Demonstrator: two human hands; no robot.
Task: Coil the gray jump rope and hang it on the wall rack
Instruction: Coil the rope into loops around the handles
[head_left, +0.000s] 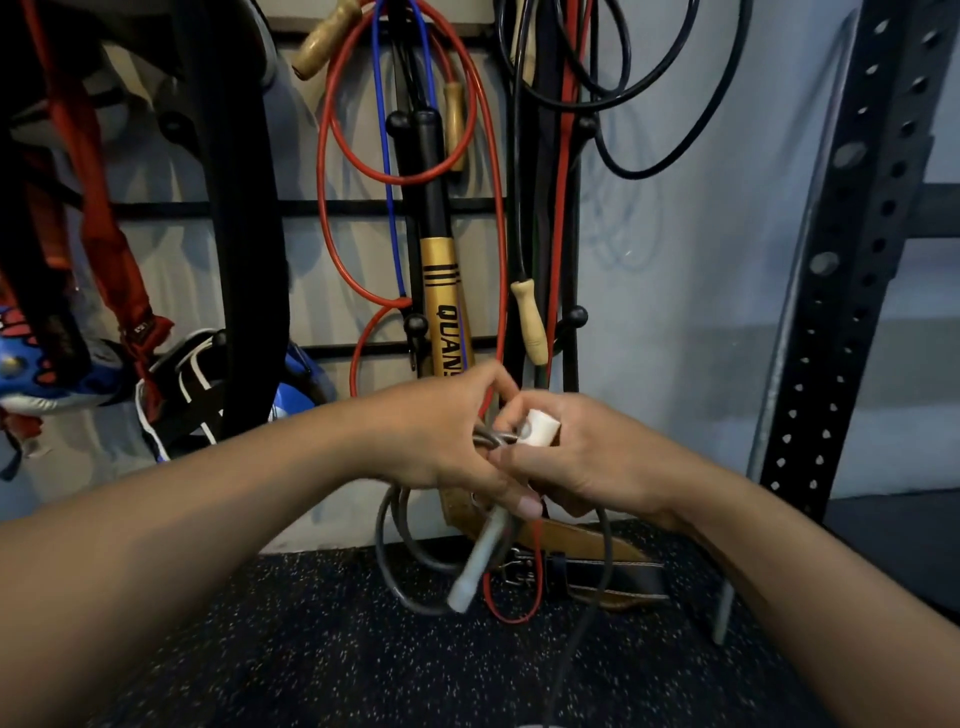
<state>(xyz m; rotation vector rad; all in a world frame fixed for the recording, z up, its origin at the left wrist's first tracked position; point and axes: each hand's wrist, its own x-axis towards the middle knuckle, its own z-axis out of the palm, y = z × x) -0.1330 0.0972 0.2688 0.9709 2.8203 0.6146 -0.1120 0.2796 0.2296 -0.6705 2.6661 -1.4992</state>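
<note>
Both hands meet low in front of the wall rack (363, 208), above the speckled black floor (311, 649). Left hand (441, 436) is curled closed around a bunch of loops of the gray jump rope (395, 561), fingers wrapped over the strands, thumb pressed along the underside. Right hand (582, 457) is closed too, gripping one white handle (540, 428) of that rope, whose end pokes out between thumb and forefinger, touching the left hand's fingertips. The rope's loops hang down below the hands, just above the floor, and its second white handle (475, 564) dangles slantwise from the left hand. One strand trails down toward the camera.

Behind, a black perforated upright (852, 260) stands at the right. On the rack hang a red rope (483, 156), a blue cord (387, 182), dark cords and wooden handles. A gold and black bat (441, 291) hangs upright there, its black lettering reading "QUAN", the rest hidden behind the left hand. A brown leather belt (587, 551) lies on the floor against the wall.
</note>
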